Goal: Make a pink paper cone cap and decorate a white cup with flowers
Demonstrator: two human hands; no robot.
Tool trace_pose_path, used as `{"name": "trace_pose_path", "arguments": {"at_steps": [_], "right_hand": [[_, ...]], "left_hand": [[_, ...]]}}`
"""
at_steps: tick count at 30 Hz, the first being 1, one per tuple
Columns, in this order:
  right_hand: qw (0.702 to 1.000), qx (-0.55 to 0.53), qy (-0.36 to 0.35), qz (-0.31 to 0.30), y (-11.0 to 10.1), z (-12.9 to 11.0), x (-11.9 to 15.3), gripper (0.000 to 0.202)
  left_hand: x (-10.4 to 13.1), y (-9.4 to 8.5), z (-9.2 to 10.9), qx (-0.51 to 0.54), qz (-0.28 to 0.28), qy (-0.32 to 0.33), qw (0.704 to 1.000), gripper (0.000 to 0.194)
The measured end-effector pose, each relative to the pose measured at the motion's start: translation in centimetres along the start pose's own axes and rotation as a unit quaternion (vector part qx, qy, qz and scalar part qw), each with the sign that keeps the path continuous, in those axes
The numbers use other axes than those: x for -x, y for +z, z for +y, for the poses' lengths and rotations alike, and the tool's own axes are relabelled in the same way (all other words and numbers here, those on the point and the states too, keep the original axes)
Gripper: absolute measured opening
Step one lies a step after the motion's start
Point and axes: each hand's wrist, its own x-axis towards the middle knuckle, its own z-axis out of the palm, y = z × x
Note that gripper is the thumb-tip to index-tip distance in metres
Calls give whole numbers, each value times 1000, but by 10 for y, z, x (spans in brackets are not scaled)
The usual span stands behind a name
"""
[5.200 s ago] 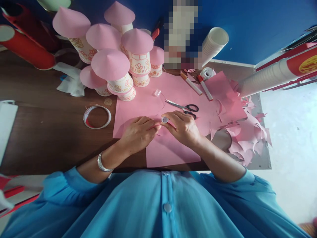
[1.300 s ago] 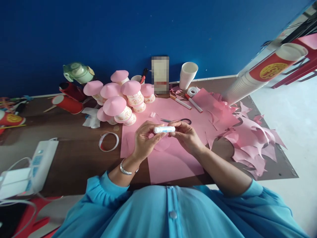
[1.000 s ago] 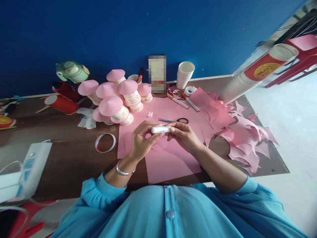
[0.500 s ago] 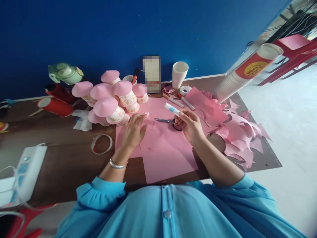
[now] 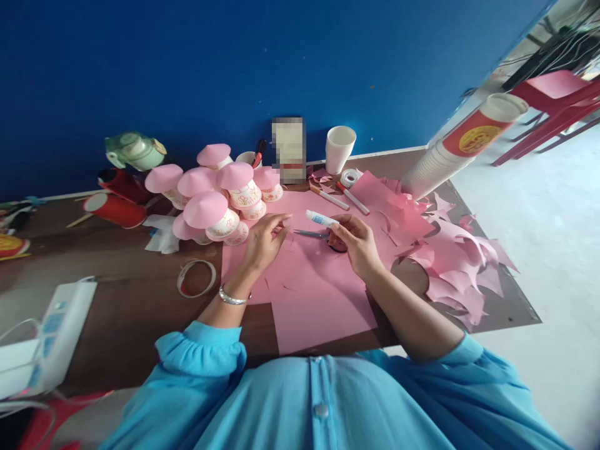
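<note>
My right hand [image 5: 360, 247] grips a white-and-blue glue stick [image 5: 323, 219], its white end pointing left. Under that hand lies a pair of scissors [image 5: 310, 234] with dark handles, blades toward the left. My left hand [image 5: 265, 242] is raised over the pink paper [image 5: 309, 306], thumb and fingers curled toward each other; what they pinch, if anything, is too small to make out. Close beyond it stand several upturned printed paper cups [image 5: 245, 195] topped with pink paper cones [image 5: 206, 209].
White cups [image 5: 340, 149] and two markers [image 5: 329, 197] sit beyond the paper. A tape roll [image 5: 350, 178] is near them. Pink scraps [image 5: 452, 256] and a leaning cup stack [image 5: 450, 150] are right. A tape ring [image 5: 196, 279] and power strip [image 5: 65, 331] lie left.
My left hand has turned and its fingers have curled nearer the glue stick. The glue stick has tipped flatter and shifted slightly left and down. The whole view has shifted a little.
</note>
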Motion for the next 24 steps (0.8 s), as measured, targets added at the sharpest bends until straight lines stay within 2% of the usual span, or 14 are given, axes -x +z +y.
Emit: {"name": "trace_pose_path", "arguments": {"at_steps": [2, 5, 10, 14, 17, 24], "right_hand": [[999, 47, -9, -17, 0, 0, 1, 46], [995, 93, -11, -28, 2, -1, 4, 45], [986, 162, -22, -33, 2, 0, 4, 35], [974, 213, -63, -36, -1, 0, 4, 26], [976, 203, -61, -56, 0, 0, 7, 26], [987, 137, -4, -90, 0, 2, 7, 39]], "left_hand": [[1, 1, 7, 93, 8, -18, 995, 25], [3, 0, 14, 167, 7, -40, 985, 27], [2, -7, 16, 184, 0, -44, 982, 28], [2, -11, 14, 219, -10, -40, 975, 28], [3, -12, 15, 249, -26, -41, 967, 28], [7, -13, 18, 267, -36, -38, 962, 25]]}}
